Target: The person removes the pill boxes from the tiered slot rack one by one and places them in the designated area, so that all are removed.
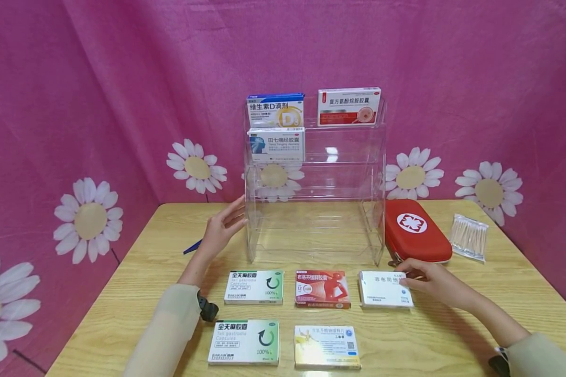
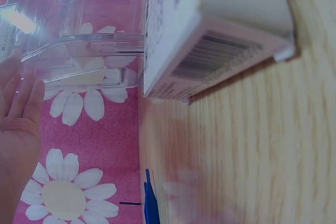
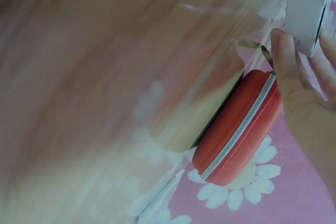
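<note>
Right hand point(image 1: 434, 283) is on the white medicine box point(image 1: 384, 288), lower right of centre in the head view, last in the near row on the wooden table point(image 1: 453, 324). Fingers curl over its far right corner and the thumb sits at the edge, so it's a light pinch with the box flat on the wood. The right wrist view shows fingertips point(image 3: 281, 51) against the box's end point(image 3: 310, 9), with the red first-aid case point(image 3: 241, 129) just behind.

This looks like a light, stiff cardboard carton, smooth-faced and a bit slippery; I'd judge the short edges the best hold, thumb one side, fingers opposite, without crushing it.

Left hand point(image 1: 222, 226) is at centre left, fingers straight and spread, palm toward the left wall of the clear acrylic shelf rack point(image 1: 311, 173), touching or just beside it and holding nothing. The left wrist view shows the same flat fingers point(image 2: 21, 93) at the clear wall point(image 2: 89, 56).
</note>
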The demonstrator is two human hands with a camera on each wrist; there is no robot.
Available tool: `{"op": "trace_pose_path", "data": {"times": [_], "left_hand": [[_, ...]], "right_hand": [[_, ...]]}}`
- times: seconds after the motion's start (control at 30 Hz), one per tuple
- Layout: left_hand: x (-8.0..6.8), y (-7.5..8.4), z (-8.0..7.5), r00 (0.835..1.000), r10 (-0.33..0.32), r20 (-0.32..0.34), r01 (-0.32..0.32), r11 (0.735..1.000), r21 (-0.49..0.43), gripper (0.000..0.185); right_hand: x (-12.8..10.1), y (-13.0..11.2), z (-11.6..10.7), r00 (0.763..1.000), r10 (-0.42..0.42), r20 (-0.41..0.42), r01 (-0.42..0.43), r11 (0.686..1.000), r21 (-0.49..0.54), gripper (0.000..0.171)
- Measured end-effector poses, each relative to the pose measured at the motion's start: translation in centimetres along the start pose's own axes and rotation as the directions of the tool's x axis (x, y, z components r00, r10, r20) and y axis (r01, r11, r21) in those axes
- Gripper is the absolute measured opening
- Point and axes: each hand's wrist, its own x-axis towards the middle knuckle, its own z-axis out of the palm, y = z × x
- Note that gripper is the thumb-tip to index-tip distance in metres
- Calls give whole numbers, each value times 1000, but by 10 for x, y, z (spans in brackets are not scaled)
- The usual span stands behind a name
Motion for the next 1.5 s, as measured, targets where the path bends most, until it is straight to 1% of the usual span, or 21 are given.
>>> {"op": "trace_pose_path", "data": {"times": [0.27,0.5,0.67,0.8,0.9,1.03,1.17,1.37,1.5], "left_hand": [[-1,-2,0,1000,12,3,-12,1000,3,57],[0,-2,0,1000,21,-8,-21,1000,11,57],[0,-1,0,1000,25,-5,-25,1000,10,57],[0,-1,0,1000,19,0,-19,1000,13,58],[0,-1,0,1000,14,1,-14,1000,16,58],[0,-1,0,1000,12,1,-12,1000,18,58],[1,-3,0,1000,6,-2,-6,1000,15,58],[1,-4,-1,1000,5,1,-5,1000,-11,58],[0,-3,-1,1000,9,4,-9,1000,-29,58]], "right_hand": [[2,1,5,1000,-8,-2,8,997,-78,17],[3,0,4,1000,7,11,-6,996,-94,17],[2,0,4,1000,-9,-2,9,995,-98,17],[1,-3,4,999,-6,-40,2,995,-102,19],[2,-7,4,994,-23,-103,9,991,-130,21],[9,-11,2,978,-99,-181,65,981,-183,27],[22,-19,-2,959,-172,-224,123,968,-218,35],[53,-33,-12,918,-268,-291,185,941,-283,40],[75,-41,-19,897,-298,-327,202,933,-298,40]]}}
